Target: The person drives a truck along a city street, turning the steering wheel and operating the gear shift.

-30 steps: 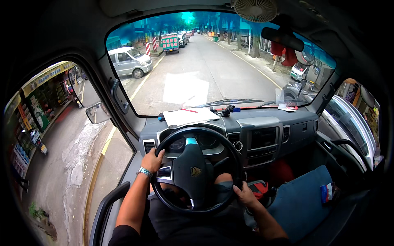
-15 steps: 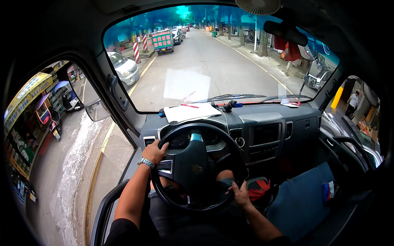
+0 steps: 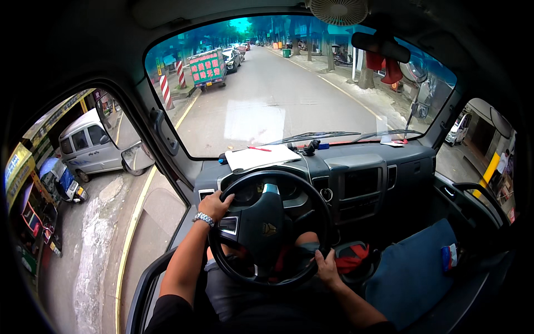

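A black steering wheel (image 3: 260, 221) with a dark hub stands in front of me, tilted toward my lap. My left hand (image 3: 214, 206) is closed round the rim at its upper left, and a metal-banded watch (image 3: 203, 219) circles that wrist. Low on the right side of the rim, my right hand (image 3: 327, 268) grips it with the thumb up; some of its fingers are hidden behind the wheel. Just beyond the wheel, white papers (image 3: 261, 158) lie on the dashboard with a red pen (image 3: 260, 148) on top.
Through the windshield, a street runs ahead. A small cargo vehicle with a green sign (image 3: 207, 68) and parked cars line its left. A silver van (image 3: 92, 146) stands outside the left window. Right of me are a blue seat (image 3: 409, 273) and a red-and-black bag (image 3: 351, 258).
The cab has moved forward: the silver van has passed from the windshield to the left window, and the green-signed vehicle looks nearer. Both hands stay on the wheel; the right has shifted slightly.
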A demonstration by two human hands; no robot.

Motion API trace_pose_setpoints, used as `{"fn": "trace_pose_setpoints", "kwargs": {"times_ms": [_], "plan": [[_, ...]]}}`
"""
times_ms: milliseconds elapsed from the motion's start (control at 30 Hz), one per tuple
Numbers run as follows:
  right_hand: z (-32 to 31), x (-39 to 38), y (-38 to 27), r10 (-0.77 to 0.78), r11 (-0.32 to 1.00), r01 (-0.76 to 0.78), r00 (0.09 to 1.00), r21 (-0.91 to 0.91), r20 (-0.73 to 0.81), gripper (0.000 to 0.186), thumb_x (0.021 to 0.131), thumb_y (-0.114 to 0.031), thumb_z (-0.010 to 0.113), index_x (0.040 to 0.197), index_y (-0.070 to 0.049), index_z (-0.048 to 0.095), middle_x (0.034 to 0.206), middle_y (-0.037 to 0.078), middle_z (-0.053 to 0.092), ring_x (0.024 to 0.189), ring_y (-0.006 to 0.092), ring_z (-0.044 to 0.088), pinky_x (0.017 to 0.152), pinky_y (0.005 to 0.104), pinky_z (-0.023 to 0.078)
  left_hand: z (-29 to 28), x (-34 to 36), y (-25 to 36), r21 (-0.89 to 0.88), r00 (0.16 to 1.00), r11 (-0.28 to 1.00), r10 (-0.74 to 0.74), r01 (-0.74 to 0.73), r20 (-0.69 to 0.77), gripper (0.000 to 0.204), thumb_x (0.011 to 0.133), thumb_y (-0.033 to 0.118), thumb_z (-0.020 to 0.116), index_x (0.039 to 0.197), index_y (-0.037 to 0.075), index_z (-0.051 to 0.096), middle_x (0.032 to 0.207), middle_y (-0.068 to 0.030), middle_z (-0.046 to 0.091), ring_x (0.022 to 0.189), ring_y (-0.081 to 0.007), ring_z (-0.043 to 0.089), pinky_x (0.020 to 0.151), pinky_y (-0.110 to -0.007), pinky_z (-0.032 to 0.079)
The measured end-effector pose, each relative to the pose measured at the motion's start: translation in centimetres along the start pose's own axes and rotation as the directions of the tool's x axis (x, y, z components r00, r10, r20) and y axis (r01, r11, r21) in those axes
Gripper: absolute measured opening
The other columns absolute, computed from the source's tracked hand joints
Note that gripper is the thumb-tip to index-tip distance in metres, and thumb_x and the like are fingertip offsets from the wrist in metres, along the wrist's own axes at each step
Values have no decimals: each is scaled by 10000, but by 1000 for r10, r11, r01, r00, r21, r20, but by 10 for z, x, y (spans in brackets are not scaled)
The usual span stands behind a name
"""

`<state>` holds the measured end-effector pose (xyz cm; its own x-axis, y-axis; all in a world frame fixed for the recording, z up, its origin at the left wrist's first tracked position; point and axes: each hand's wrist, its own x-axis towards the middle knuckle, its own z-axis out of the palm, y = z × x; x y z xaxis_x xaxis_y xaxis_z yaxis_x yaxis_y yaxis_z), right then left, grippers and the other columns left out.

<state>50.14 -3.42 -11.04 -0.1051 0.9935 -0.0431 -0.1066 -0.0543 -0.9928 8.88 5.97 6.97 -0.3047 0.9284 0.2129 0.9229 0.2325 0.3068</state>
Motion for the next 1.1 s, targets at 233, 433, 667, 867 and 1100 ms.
{"fn": "trace_pose_setpoints", "kwargs": {"times_ms": [233, 433, 667, 867, 1100], "plan": [[4, -7, -10, -40, 988, 36, 999, -149, -27, 427, 1127, -342, 549, 1283, 20, 387, 930, 78, 679, 793, 143, 668, 721, 298, 554, -3, 3, 4, 43, 1000, 999, 2, -3, 14, 673, 965, 707, 562, 1086, 71, 748, 1007, -257, 766, 992, -441, 735, 893, -519, 573], [8, -14, -3, -66, 987, 58, 997, -147, -51, 539, 1114, -363, 569, 1367, 66, 363, 959, 99, 684, 866, 178, 670, 787, 328, 545, 4, 7, -6, 39, 999, 998, 41, -41, -1, 668, 966, 701, 564, 1077, 68, 745, 992, -270, 762, 988, -447, 733, 881, -524, 574], [9, -19, -10, -30, 989, 20, 997, -145, -69, 427, 1122, -332, 564, 1286, 33, 416, 942, 78, 674, 875, 156, 646, 819, 319, 531, -1, 2, 2, 15, 1000, 1000, 15, -16, 17, 668, 966, 687, 582, 1034, 43, 747, 1055, -252, 761, 1015, -430, 724, 906, -507, 557], [12, -19, -25, -57, 972, 29, 992, -233, -113, 601, 1113, -354, 572, 1415, 101, 322, 996, 118, 686, 902, 209, 667, 828, 346, 540, -4, 2, 5, -19, 1000, 1000, 16, -16, 8, 662, 958, 687, 593, 1032, 47, 741, 1014, -248, 761, 1001, -443, 721, 891, -515, 558], [12, -17, -16, -10, 985, -9, 994, -174, -107, 684, 1105, -364, 581, 1493, 110, 277, 974, 129, 700, 895, 218, 684, 818, 349, 546, -2, 2, -1, -27, 1000, 1000, 13, -13, 14, 680, 959, 678, 600, 1049, 15, 724, 994, -284, 748, 990, -467, 715, 877, -523, 561]]}}
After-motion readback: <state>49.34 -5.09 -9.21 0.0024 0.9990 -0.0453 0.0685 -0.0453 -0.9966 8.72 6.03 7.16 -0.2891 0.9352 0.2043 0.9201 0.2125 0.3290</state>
